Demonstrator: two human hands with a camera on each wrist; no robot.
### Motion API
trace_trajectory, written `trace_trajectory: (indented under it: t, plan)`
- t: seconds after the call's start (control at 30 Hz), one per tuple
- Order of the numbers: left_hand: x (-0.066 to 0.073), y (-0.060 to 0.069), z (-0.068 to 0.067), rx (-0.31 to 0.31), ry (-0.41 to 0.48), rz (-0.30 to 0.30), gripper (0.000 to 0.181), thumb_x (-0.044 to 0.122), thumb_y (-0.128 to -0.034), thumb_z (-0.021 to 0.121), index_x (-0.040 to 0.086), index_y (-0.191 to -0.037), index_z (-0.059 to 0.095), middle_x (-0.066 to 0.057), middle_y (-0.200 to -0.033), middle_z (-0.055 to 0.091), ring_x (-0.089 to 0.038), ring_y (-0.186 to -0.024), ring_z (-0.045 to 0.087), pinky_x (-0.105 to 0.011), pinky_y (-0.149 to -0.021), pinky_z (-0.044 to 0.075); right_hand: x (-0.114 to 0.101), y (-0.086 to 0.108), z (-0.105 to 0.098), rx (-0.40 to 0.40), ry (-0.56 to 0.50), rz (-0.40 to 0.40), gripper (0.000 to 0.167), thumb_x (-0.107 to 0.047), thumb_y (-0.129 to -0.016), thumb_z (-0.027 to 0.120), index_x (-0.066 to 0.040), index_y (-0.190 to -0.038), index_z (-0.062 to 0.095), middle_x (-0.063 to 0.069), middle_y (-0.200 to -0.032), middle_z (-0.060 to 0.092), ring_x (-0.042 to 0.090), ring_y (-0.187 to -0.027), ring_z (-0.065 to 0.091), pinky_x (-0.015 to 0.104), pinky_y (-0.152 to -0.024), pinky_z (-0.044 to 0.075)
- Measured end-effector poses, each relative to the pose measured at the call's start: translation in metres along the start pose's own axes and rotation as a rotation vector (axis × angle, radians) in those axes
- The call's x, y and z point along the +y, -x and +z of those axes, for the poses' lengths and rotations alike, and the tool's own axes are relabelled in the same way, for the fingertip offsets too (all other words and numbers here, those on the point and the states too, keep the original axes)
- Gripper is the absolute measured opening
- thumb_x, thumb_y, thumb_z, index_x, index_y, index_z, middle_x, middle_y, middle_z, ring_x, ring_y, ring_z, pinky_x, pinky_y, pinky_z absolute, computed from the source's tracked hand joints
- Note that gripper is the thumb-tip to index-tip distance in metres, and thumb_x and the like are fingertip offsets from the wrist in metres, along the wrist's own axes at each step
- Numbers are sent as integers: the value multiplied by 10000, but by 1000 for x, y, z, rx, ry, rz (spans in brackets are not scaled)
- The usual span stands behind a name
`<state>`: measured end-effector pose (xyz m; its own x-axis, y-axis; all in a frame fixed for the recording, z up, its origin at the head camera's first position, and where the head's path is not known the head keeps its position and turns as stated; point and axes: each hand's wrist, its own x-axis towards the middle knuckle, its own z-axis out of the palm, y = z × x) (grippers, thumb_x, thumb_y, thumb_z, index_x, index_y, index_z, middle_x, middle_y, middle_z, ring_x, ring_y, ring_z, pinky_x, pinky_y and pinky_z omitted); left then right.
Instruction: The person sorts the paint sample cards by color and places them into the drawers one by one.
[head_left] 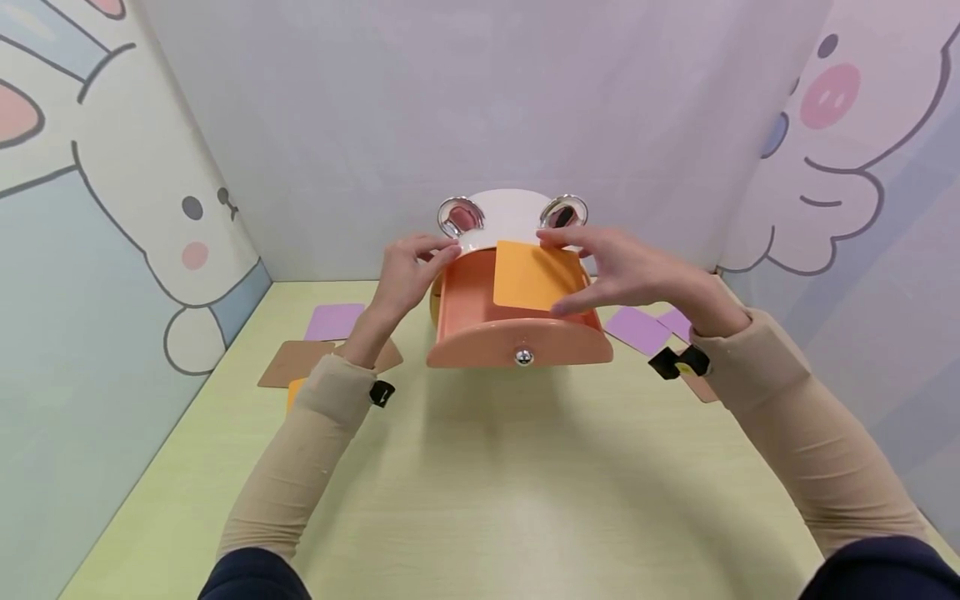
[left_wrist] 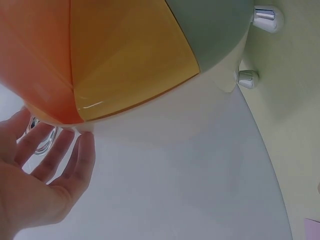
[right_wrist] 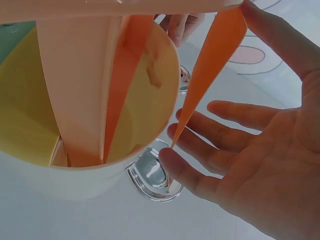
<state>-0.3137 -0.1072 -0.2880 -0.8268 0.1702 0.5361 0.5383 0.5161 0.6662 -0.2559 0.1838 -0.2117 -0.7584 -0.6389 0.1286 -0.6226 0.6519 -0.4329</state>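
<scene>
A round white cabinet (head_left: pixel 510 210) with coloured drawers stands at the table's back, its coral drawer (head_left: pixel 517 343) pulled out toward me. Over this drawer, my right hand (head_left: pixel 626 268) holds an orange card (head_left: pixel 529 275) by its edges, thumb at one side and fingertips at the other. Seen from the right wrist, the card (right_wrist: pixel 212 70) bends slightly beside the cabinet's round opening. My left hand (head_left: pixel 405 275) rests its fingertips on the cabinet's upper left rim. Its fingers are spread and slightly bent in the left wrist view, below the yellow drawer front (left_wrist: pixel 130 55).
Two chrome domes (head_left: pixel 461 217) top the cabinet; a chrome knob (head_left: pixel 524 357) sits on the drawer front. Left lie a purple card (head_left: pixel 334 322), a brown card (head_left: pixel 295 363) and part of an orange one. More purple cards (head_left: pixel 637 330) lie right. Printed panels enclose the table.
</scene>
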Motion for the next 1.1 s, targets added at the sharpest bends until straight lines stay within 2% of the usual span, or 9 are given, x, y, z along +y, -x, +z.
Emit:
trace_trajectory:
  t: [0.47,0.6,0.7,0.8,0.93,1.1]
  plan:
    - [1,0,-1,1,3,0,291,283,-904,681,62,-1083,742,-119,-1059,718,-243,-908,600,-289,-744,501,-1,-2,1,0,17,-34,841,-292,-750,833,-71,-1450,420,121,-1455,479,312,-1330,435,535,-1086,373]
    - [0,0,-1,6,11,4,279,267,-902,685,57,-1076,743,-117,-1057,720,-242,-898,604,-276,-737,489,0,0,1,19,-17,-5,782,-281,-763,823,-111,-1432,455,59,-1472,462,327,-1297,447,528,-1067,383]
    - [0,0,0,13,21,5,274,262,-899,690,58,-1074,744,-116,-1063,720,-242,-888,610,-265,-727,485,4,7,0,62,-62,40,699,-264,-785,806,-136,-1400,498,27,-1456,475,338,-1254,474,530,-1034,401]
    - [0,0,2,15,31,6,275,265,-896,693,59,-1071,746,-118,-1058,720,-240,-884,609,-259,-726,482,15,16,2,140,-93,50,612,-226,-799,794,-128,-1350,547,47,-1398,535,299,-1239,491,510,-1019,414]
    - [-1,0,3,8,37,4,277,268,-898,690,62,-1074,745,-117,-1056,720,-233,-884,604,-256,-726,482,38,34,7,253,-59,68,541,-203,-813,781,-108,-1305,577,90,-1329,584,254,-1224,504,491,-995,435]
    - [-1,-1,4,8,47,9,280,268,-900,688,60,-1079,743,-117,-1064,719,-231,-882,609,-261,-719,488,79,63,16,307,13,201,575,-241,-829,761,-55,-1329,545,158,-1372,527,336,-1242,464,540,-979,423]
